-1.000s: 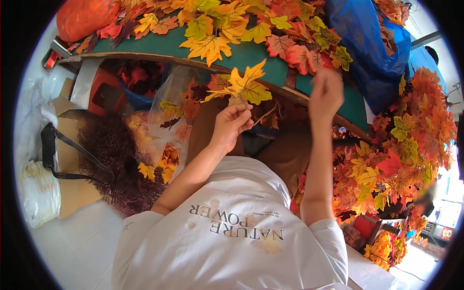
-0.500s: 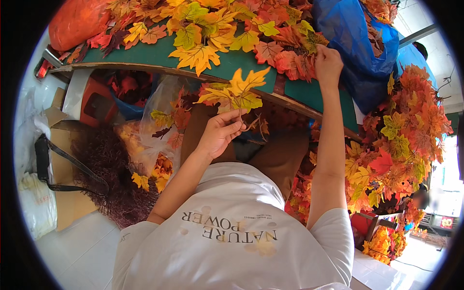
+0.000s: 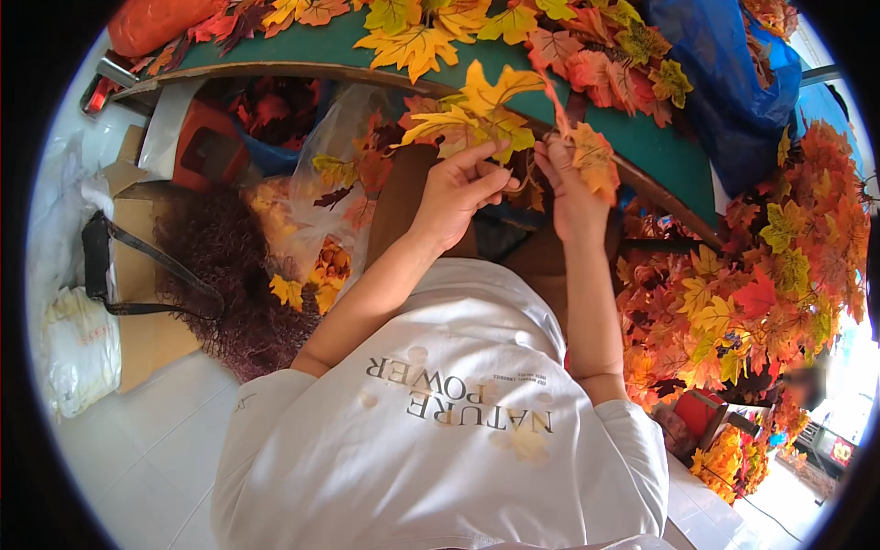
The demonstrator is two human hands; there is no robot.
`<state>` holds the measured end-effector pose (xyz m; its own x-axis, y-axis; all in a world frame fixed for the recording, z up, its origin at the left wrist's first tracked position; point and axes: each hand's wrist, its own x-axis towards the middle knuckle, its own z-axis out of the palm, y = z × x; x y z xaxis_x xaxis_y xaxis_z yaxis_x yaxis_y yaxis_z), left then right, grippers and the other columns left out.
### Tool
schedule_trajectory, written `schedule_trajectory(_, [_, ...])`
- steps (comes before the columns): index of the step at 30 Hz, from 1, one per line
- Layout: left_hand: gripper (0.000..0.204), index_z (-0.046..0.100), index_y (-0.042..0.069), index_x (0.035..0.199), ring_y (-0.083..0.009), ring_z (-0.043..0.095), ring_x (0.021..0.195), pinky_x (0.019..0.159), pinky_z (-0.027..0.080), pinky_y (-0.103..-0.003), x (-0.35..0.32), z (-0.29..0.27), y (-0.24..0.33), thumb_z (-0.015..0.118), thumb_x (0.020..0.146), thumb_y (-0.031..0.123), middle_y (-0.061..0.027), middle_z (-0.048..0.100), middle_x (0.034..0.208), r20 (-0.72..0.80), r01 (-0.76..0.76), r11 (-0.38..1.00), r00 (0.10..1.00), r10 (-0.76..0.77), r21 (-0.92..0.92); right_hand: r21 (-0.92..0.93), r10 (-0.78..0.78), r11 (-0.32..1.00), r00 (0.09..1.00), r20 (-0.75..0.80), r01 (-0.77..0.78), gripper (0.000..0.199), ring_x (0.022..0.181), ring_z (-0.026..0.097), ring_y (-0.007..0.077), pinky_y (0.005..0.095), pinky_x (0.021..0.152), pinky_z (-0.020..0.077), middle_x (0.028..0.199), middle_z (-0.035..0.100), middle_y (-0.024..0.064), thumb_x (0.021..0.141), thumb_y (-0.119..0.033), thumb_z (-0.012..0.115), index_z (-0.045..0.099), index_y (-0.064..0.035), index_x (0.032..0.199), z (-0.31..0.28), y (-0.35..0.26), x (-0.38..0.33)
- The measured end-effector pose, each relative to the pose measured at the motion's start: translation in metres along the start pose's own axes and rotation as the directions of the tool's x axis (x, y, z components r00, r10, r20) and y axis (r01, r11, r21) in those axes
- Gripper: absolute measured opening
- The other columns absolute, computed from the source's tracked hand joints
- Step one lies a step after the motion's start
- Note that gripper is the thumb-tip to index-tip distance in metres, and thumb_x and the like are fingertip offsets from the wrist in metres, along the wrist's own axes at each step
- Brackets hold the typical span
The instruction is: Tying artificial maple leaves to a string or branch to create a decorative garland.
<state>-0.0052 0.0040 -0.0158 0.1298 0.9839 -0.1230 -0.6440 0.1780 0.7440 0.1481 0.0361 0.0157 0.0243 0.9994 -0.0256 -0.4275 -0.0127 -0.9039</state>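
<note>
My left hand (image 3: 458,194) is closed in a pinch at the base of a small bunch of yellow artificial maple leaves (image 3: 495,96), which fans out above the fingers over the table's front edge. Close beside it, my right hand (image 3: 577,202) grips an orange artificial maple leaf (image 3: 594,158) with its fingers bent in. A pinkish-red leaf (image 3: 555,101) stands up edge-on above the right fingertips. The stems between the two hands are mostly covered by fingers. Loose yellow leaves (image 3: 408,48) and red leaves (image 3: 600,78) lie on the green tabletop (image 3: 339,46) beyond.
A blue plastic bag (image 3: 733,82) stands at the table's right end. Large heaps of orange leaves (image 3: 733,302) fill the right side. Below the table on the left are a clear bag (image 3: 316,151), dark purple twiggy material (image 3: 225,275) and a cardboard box (image 3: 147,330) with a black strap.
My right hand has come from the red leaves on the table down to my left hand, bringing an orange leaf. The view has shifted a little, and the left hand still holds the yellow bunch.
</note>
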Motion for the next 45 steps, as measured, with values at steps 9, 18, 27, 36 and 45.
schedule_trajectory(9, [0.040, 0.052, -0.004, 0.122, -0.0130, 0.063, 0.076, 0.062, 0.046, -0.023, -0.004, 0.014, 0.004, 0.063, 0.084, 0.001, -0.0064, 0.064, 0.082, 0.040, -0.104, 0.993, 0.994, 0.102, 0.061, 0.211, 0.175, 0.960, 0.983, 0.059, -0.183, 0.015, 0.079, 0.061, 0.0118, 0.0250, 0.072, 0.0496, 0.087, 0.065, 0.0057, 0.089, -0.014, 0.061, 0.064, -0.0006, 0.093, -0.005, 0.034, -0.026])
schedule_trajectory(18, [0.039, 0.054, 0.000, 0.123, -0.0122, 0.062, 0.080, 0.063, 0.044, -0.021, -0.006, 0.010, -0.002, 0.062, 0.085, 0.002, -0.0033, 0.062, 0.083, 0.074, -0.048, 0.996, 0.996, 0.043, 0.078, 0.261, 0.203, 0.938, 0.972, 0.116, -0.227, 0.015, 0.078, 0.060, 0.0099, 0.0249, 0.071, 0.0493, 0.086, 0.065, 0.0035, 0.090, -0.015, 0.060, 0.064, -0.0012, 0.094, -0.013, 0.043, -0.029])
schedule_trajectory(27, [0.038, 0.056, -0.002, 0.120, -0.0143, 0.062, 0.080, 0.063, 0.045, -0.023, -0.004, 0.010, -0.005, 0.063, 0.083, -0.002, -0.0038, 0.059, 0.084, 0.038, -0.096, 0.992, 0.995, 0.093, 0.080, 0.234, 0.191, 0.950, 0.978, 0.080, -0.205, 0.012, 0.078, 0.060, 0.0105, 0.0261, 0.072, 0.0506, 0.086, 0.065, 0.0035, 0.089, -0.012, 0.060, 0.064, -0.0013, 0.093, -0.011, 0.044, -0.032])
schedule_trajectory(36, [0.020, 0.060, -0.007, 0.099, -0.0145, 0.063, 0.067, 0.057, 0.052, -0.022, -0.001, -0.001, -0.007, 0.063, 0.080, -0.007, -0.0094, 0.062, 0.078, 0.025, -0.114, 0.986, 0.993, 0.112, 0.119, 0.010, 0.285, 0.958, 0.952, 0.109, -0.287, 0.016, 0.074, 0.060, 0.0144, 0.0296, 0.071, 0.0533, 0.083, 0.062, 0.0045, 0.089, -0.016, 0.060, 0.062, -0.0010, 0.096, -0.008, 0.028, -0.037])
schedule_trajectory(45, [0.007, 0.059, -0.004, 0.085, -0.0143, 0.063, 0.058, 0.050, 0.051, -0.022, 0.001, -0.007, -0.010, 0.063, 0.080, -0.004, -0.0080, 0.063, 0.074, -0.112, -0.078, 0.943, 0.986, 0.120, 0.324, -0.487, 0.263, 0.850, 0.963, 0.064, -0.200, 0.015, 0.076, 0.058, 0.0090, 0.0259, 0.069, 0.0492, 0.088, 0.061, 0.0007, 0.089, -0.012, 0.061, 0.060, -0.0019, 0.099, -0.008, 0.028, -0.048])
